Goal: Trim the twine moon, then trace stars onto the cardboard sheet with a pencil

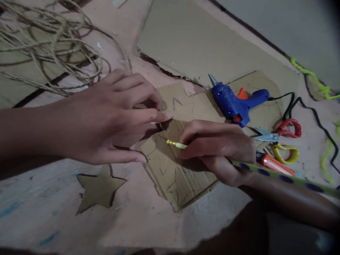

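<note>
My left hand (pixel 106 117) presses its thumb and forefinger tips on a piece of cardboard (pixel 196 177), fingers apart. Star outlines are drawn on that cardboard. Closed fingers of my right hand (pixel 217 145) grip a pencil (pixel 181 145), pale green with a gold band and a yellowish end close to the cardboard. In line with it, a green strip with dark purple dots (pixel 273 174) runs back over the wrist; it looks like the same pencil. Below my left hand lies a cut-out cardboard star (pixel 101 187).
A blue glue gun (pixel 231 102) lies beyond my right hand, its black cord (pixel 316 115) trailing right. Beside it are scissors (pixel 273 137) with red and yellow handles and an orange-handled tool (pixel 277 164). Coiled twine (pixel 58 46) fills the upper left; a large cardboard sheet (pixel 196 39) lies behind.
</note>
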A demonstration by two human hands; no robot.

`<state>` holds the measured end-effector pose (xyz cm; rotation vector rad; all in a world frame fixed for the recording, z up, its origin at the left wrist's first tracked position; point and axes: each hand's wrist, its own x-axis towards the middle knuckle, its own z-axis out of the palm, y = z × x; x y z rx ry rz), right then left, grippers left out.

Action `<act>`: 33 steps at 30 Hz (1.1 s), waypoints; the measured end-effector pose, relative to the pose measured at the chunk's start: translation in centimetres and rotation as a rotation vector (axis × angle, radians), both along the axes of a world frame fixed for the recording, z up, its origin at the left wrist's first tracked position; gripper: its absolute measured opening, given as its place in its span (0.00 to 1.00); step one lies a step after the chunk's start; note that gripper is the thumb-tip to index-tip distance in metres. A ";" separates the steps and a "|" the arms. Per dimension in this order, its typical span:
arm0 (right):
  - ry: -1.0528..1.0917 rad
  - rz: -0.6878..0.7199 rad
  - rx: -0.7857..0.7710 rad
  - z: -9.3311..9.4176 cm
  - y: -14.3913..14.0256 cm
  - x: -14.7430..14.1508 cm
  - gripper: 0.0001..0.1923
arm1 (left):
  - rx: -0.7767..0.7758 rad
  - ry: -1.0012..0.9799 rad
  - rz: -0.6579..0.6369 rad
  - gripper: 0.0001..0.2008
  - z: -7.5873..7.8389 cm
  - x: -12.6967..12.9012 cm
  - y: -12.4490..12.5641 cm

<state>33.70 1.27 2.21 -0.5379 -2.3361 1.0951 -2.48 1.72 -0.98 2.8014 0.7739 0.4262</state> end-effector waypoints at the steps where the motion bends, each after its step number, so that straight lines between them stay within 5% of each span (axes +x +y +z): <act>1: -0.001 -0.015 0.004 0.0 0.0 0.0 0.18 | 0.002 0.003 0.002 0.40 0.0 0.1 0.0; 4: -0.028 -0.118 -0.002 0.4 0.0 0.2 0.19 | 0.020 0.002 0.010 0.40 0.0 0.2 0.0; 7: -0.043 0.017 0.011 0.6 0.0 0.2 0.18 | 0.028 -0.004 -0.003 0.40 0.0 0.3 -0.1; 11: -0.068 -0.117 -0.023 0.7 0.0 0.3 0.20 | 0.010 -0.022 0.017 0.39 0.1 0.1 -0.1; 15: -0.009 -0.027 0.018 0.3 0.0 0.1 0.18 | -0.014 -0.024 0.013 0.40 0.0 0.0 -0.1; 18: -0.002 -0.142 -0.023 0.0 -0.1 -0.1 0.19 | -0.008 -0.018 0.014 0.41 0.0 0.1 0.0; 22: 0.036 -0.033 -0.005 -0.1 0.0 -0.1 0.17 | 0.002 -0.021 -0.005 0.39 0.1 0.2 0.0; 33: 0.004 -0.076 -0.018 -0.1 0.2 -0.1 0.19 | -0.004 -0.029 0.005 0.40 0.0 0.0 0.0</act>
